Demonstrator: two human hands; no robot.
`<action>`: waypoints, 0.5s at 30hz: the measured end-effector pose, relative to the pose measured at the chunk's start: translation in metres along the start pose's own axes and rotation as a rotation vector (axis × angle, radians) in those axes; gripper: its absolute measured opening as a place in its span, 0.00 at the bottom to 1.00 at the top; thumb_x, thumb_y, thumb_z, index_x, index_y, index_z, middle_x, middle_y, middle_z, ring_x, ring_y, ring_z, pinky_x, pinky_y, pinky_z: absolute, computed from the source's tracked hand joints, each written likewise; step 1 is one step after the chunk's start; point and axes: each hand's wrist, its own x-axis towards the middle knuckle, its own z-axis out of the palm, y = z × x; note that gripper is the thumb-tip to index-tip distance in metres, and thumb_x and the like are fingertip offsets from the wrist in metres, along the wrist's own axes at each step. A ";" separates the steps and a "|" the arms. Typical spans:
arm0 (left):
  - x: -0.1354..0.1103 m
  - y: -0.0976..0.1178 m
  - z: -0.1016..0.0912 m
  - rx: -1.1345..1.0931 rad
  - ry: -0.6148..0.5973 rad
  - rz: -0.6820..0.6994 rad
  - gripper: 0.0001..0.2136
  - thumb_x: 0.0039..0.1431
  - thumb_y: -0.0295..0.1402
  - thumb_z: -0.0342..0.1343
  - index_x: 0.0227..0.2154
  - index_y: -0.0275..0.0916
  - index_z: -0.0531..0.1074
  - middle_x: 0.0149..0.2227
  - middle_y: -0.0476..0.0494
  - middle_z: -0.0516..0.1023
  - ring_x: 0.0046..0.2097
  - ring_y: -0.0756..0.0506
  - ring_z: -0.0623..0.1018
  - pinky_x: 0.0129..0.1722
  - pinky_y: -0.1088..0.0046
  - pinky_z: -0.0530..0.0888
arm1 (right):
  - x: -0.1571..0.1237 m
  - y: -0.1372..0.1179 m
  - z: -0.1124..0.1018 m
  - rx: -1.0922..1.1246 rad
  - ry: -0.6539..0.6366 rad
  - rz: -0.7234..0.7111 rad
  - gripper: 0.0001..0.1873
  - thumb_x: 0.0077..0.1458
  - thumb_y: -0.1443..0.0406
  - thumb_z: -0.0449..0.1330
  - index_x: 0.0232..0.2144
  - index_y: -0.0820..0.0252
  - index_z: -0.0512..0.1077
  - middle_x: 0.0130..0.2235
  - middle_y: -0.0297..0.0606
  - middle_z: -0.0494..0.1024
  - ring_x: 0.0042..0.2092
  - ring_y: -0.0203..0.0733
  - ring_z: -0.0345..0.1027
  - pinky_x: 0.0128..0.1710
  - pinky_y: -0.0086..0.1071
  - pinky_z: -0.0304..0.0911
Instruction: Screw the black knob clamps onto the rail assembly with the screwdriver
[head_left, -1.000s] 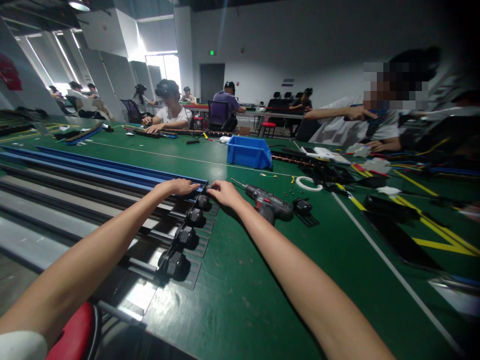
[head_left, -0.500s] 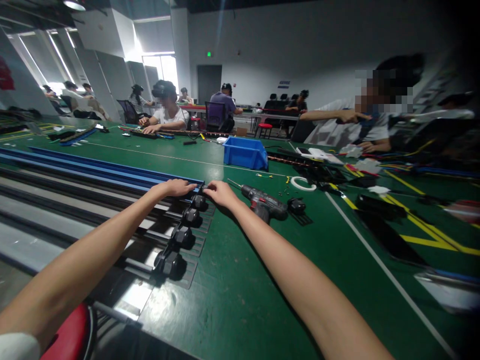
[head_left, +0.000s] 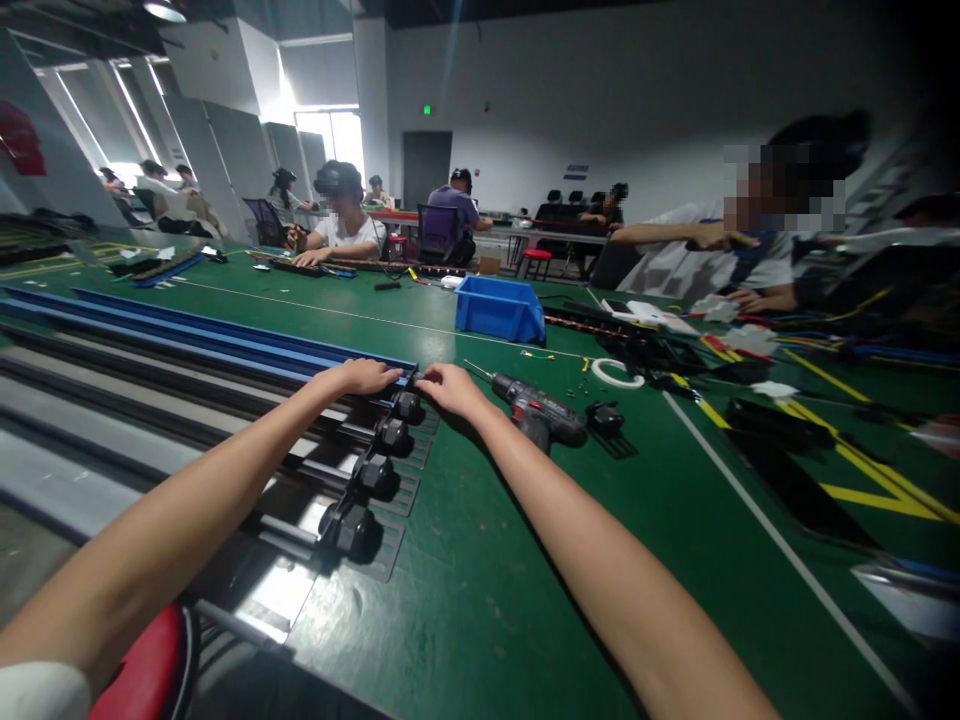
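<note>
My left hand [head_left: 365, 376] lies palm down with its fingers stretched out on the near end of a long blue rail [head_left: 225, 341]. My right hand [head_left: 448, 385] rests just beyond that end, fingers curled and pinched toward the rail tip; what they hold is hidden. Below both hands several black caster wheels [head_left: 373, 470] on perforated black plates sit in a row at the ends of black and silver rails [head_left: 150, 420]. A cordless drill [head_left: 536, 410] lies on the green table [head_left: 487, 560] right of my right hand.
A blue bin [head_left: 499, 308] stands behind the drill. A white ring [head_left: 615, 374], small screws and a black part [head_left: 605, 417] lie to the right. A person at the right works over cables and black strips. More people sit at far tables. A red stool [head_left: 146, 670] is near left.
Both hands stay at the blue rail's end. Only the view has shifted slightly.
</note>
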 end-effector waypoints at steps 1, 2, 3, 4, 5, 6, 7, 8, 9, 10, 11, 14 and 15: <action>0.000 0.000 0.001 -0.007 0.005 -0.005 0.40 0.61 0.62 0.29 0.56 0.39 0.72 0.57 0.30 0.74 0.58 0.31 0.73 0.54 0.58 0.67 | 0.000 -0.001 -0.001 -0.001 0.006 0.002 0.11 0.55 0.61 0.65 0.38 0.64 0.78 0.37 0.42 0.82 0.36 0.40 0.73 0.38 0.30 0.63; 0.000 0.000 0.001 -0.023 0.011 -0.004 0.41 0.61 0.63 0.29 0.53 0.37 0.74 0.55 0.29 0.75 0.56 0.31 0.74 0.53 0.59 0.68 | 0.000 -0.002 -0.002 -0.004 0.022 0.005 0.11 0.55 0.61 0.65 0.38 0.64 0.78 0.36 0.42 0.81 0.35 0.40 0.73 0.37 0.30 0.64; 0.000 -0.001 0.000 -0.048 0.018 0.007 0.40 0.61 0.63 0.30 0.51 0.36 0.76 0.53 0.29 0.77 0.55 0.32 0.75 0.52 0.61 0.68 | 0.000 -0.004 -0.004 -0.008 0.050 0.009 0.12 0.55 0.62 0.65 0.38 0.65 0.78 0.36 0.43 0.81 0.35 0.41 0.72 0.38 0.31 0.64; -0.001 -0.002 -0.002 -0.081 0.036 0.019 0.39 0.62 0.61 0.31 0.47 0.35 0.77 0.49 0.29 0.79 0.52 0.33 0.77 0.50 0.63 0.69 | 0.000 -0.007 -0.006 -0.014 0.090 0.013 0.13 0.56 0.62 0.63 0.40 0.66 0.77 0.36 0.44 0.81 0.36 0.42 0.72 0.39 0.32 0.64; -0.003 -0.003 -0.005 -0.119 0.068 0.025 0.38 0.63 0.59 0.31 0.44 0.34 0.78 0.46 0.29 0.80 0.50 0.35 0.78 0.47 0.65 0.70 | 0.001 -0.011 -0.008 -0.020 0.136 0.016 0.14 0.58 0.62 0.61 0.42 0.67 0.77 0.37 0.45 0.80 0.37 0.42 0.72 0.40 0.32 0.64; -0.006 -0.005 -0.011 -0.156 0.119 0.023 0.35 0.65 0.56 0.32 0.40 0.34 0.79 0.42 0.31 0.81 0.47 0.36 0.79 0.45 0.66 0.70 | 0.002 -0.016 -0.011 -0.021 0.189 0.010 0.14 0.60 0.63 0.59 0.44 0.67 0.76 0.38 0.46 0.80 0.38 0.42 0.72 0.41 0.33 0.64; -0.010 -0.006 -0.018 -0.182 0.187 0.008 0.33 0.66 0.54 0.33 0.36 0.35 0.79 0.38 0.32 0.81 0.43 0.38 0.79 0.42 0.68 0.70 | 0.001 -0.023 -0.013 -0.012 0.241 -0.012 0.15 0.62 0.63 0.56 0.45 0.67 0.75 0.39 0.46 0.79 0.39 0.42 0.71 0.43 0.33 0.64; -0.016 -0.006 -0.028 -0.195 0.275 -0.019 0.30 0.66 0.51 0.35 0.33 0.35 0.78 0.35 0.33 0.81 0.40 0.39 0.79 0.40 0.68 0.70 | 0.000 -0.030 -0.016 0.008 0.285 -0.053 0.14 0.62 0.64 0.54 0.45 0.66 0.74 0.40 0.45 0.79 0.39 0.41 0.71 0.43 0.33 0.64; -0.024 -0.005 -0.039 -0.191 0.369 -0.042 0.27 0.66 0.49 0.38 0.30 0.36 0.77 0.33 0.34 0.80 0.38 0.39 0.79 0.37 0.68 0.69 | -0.004 -0.039 -0.018 0.038 0.317 -0.110 0.13 0.63 0.64 0.54 0.44 0.65 0.75 0.40 0.44 0.79 0.39 0.41 0.71 0.42 0.32 0.64; -0.034 -0.003 -0.052 -0.173 0.472 -0.061 0.24 0.65 0.48 0.42 0.29 0.37 0.77 0.31 0.35 0.79 0.36 0.40 0.78 0.36 0.68 0.68 | -0.009 -0.049 -0.020 0.071 0.336 -0.179 0.12 0.63 0.65 0.54 0.42 0.63 0.75 0.39 0.42 0.79 0.38 0.40 0.71 0.42 0.32 0.64; -0.046 0.002 -0.066 -0.156 0.586 -0.062 0.22 0.64 0.48 0.45 0.28 0.37 0.76 0.30 0.37 0.79 0.34 0.41 0.77 0.35 0.68 0.67 | -0.017 -0.060 -0.022 0.105 0.339 -0.253 0.11 0.62 0.65 0.54 0.40 0.62 0.75 0.38 0.41 0.79 0.38 0.40 0.71 0.41 0.31 0.64; -0.098 0.022 -0.104 -0.220 0.866 0.074 0.19 0.64 0.46 0.47 0.28 0.37 0.74 0.27 0.43 0.76 0.31 0.45 0.74 0.33 0.71 0.66 | -0.052 -0.093 -0.025 0.150 0.248 -0.423 0.10 0.64 0.65 0.54 0.38 0.59 0.76 0.38 0.39 0.79 0.39 0.39 0.72 0.43 0.31 0.64; -0.120 0.028 -0.112 -0.271 0.926 0.132 0.19 0.65 0.45 0.47 0.28 0.37 0.74 0.26 0.45 0.75 0.31 0.46 0.73 0.32 0.72 0.66 | -0.065 -0.103 -0.026 0.151 0.187 -0.466 0.10 0.64 0.65 0.54 0.38 0.59 0.75 0.38 0.38 0.79 0.40 0.39 0.72 0.43 0.31 0.64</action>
